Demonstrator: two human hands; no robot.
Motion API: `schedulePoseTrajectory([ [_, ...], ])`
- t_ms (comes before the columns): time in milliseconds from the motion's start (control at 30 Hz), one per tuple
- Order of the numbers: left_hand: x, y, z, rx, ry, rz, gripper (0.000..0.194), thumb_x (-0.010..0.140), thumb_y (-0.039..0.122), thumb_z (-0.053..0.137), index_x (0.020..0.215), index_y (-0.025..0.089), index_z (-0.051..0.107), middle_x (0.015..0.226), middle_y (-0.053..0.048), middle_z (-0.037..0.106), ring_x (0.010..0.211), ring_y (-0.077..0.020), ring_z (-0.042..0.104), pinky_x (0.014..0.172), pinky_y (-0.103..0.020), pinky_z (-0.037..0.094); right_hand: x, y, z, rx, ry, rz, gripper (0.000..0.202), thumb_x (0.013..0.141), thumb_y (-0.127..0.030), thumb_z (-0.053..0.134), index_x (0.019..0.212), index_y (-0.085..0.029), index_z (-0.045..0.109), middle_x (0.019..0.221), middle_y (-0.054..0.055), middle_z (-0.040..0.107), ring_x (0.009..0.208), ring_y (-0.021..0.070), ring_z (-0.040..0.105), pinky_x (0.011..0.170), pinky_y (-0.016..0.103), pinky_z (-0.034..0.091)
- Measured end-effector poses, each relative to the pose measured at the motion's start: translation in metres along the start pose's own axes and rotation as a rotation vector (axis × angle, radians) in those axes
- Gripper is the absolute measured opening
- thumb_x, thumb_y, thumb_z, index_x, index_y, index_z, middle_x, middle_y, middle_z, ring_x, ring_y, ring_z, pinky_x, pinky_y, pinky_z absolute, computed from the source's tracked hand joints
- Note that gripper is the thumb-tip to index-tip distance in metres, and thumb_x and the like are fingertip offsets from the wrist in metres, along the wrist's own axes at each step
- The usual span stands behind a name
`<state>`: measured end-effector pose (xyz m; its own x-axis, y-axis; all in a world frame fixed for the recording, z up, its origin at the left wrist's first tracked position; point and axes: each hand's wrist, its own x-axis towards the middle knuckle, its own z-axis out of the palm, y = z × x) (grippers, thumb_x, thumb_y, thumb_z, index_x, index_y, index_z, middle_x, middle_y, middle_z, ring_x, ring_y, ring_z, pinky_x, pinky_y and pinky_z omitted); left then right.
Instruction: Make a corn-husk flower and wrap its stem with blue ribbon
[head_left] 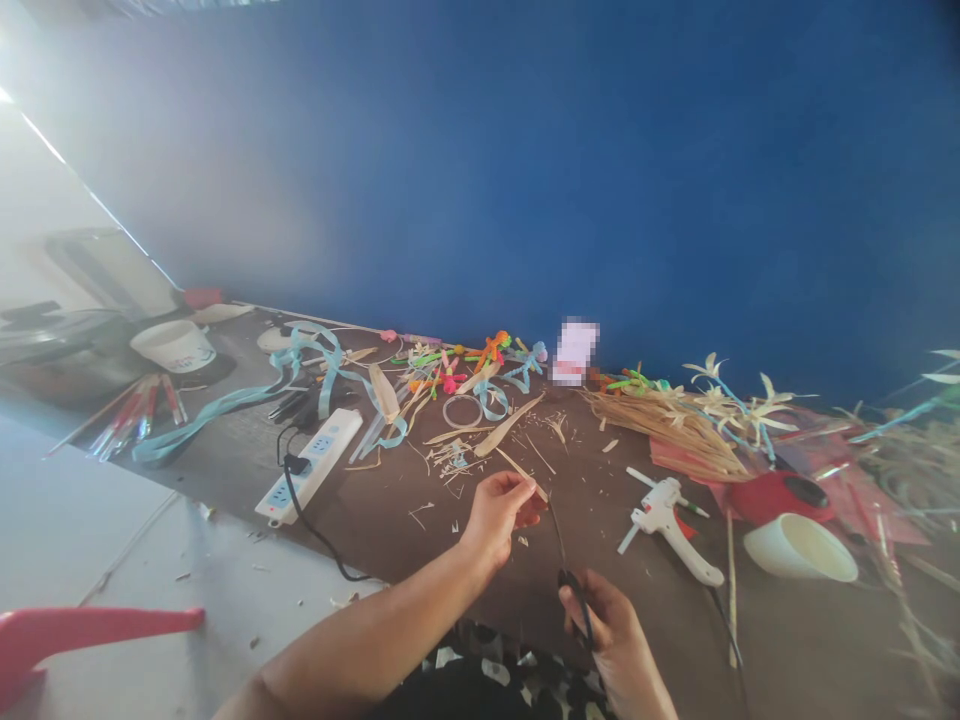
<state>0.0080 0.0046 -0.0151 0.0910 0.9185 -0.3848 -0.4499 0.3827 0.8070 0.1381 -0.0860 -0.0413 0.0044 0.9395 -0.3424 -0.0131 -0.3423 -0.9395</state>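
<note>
My left hand [491,525] pinches a narrow, pale strip of dried plant leaf [513,462] between thumb and fingers, above the table's front part. In my right hand [616,630] is a pair of black-handled scissors [559,535], the blades pointing up and away from me. Their tips lie close beside the strip at my left fingertips; whether they touch it I cannot tell. Small pale offcuts [450,455] and a wider dried leaf piece [501,432] lie beyond my left hand.
A white glue gun [667,525] and a tilted cream cup [801,548] lie to the right. The white power strip [315,465] with its black cord stands left. Blue ribbon [217,405], a straw bundle [667,425] and coloured pipe cleaners [491,350] line the back by the blue wall [480,160].
</note>
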Motion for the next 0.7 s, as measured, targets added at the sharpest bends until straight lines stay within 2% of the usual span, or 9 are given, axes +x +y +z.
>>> schedulePoseTrajectory([
  [233, 0.003, -0.001, -0.004, 0.037, -0.016, -0.014, 0.02, 0.058, 0.031, 0.063, 0.063, 0.015, 0.052, 0.06, -0.003, 0.061, 0.058, -0.014, 0.059, 0.046, -0.019, 0.042, -0.002, -0.004, 0.0, -0.003, 0.025, 0.046, 0.039, 0.056, -0.053, 0.062, 0.061, -0.017, 0.048, 0.045, -0.006, 0.041, 0.04, 0.0073, 0.035, 0.04, 0.018, 0.026],
  [400, 0.005, 0.001, -0.005, 0.019, -0.038, -0.068, 0.018, 0.059, 0.028, 0.063, 0.062, 0.015, 0.051, 0.06, -0.003, 0.061, 0.057, -0.0137, 0.059, 0.045, -0.019, 0.041, -0.003, 0.003, -0.004, 0.116, -0.073, 0.091, 0.037, 0.06, -0.05, 0.062, 0.064, -0.017, 0.046, 0.043, -0.008, 0.038, 0.038, 0.0049, 0.029, 0.037, 0.017, 0.021],
  [567, 0.01, 0.01, -0.008, 0.039, -0.166, -0.198, 0.015, 0.058, 0.024, 0.063, 0.062, 0.014, 0.052, 0.059, -0.002, 0.061, 0.058, -0.0149, 0.061, 0.045, -0.019, 0.041, -0.009, -0.004, -0.025, 0.232, -0.129, 0.238, 0.04, 0.06, -0.051, 0.062, 0.076, -0.017, 0.05, 0.045, -0.006, 0.043, 0.04, 0.0055, 0.032, 0.039, 0.016, 0.023],
  [700, 0.013, 0.021, -0.01, 0.102, -0.268, -0.268, 0.015, 0.058, 0.024, 0.063, 0.063, 0.015, 0.052, 0.06, -0.001, 0.061, 0.059, -0.0147, 0.061, 0.045, -0.018, 0.04, -0.013, -0.02, -0.045, 0.159, -0.186, 0.253, 0.046, 0.055, -0.055, 0.063, 0.077, -0.015, 0.054, 0.044, -0.004, 0.045, 0.042, 0.0072, 0.035, 0.04, 0.018, 0.024],
])
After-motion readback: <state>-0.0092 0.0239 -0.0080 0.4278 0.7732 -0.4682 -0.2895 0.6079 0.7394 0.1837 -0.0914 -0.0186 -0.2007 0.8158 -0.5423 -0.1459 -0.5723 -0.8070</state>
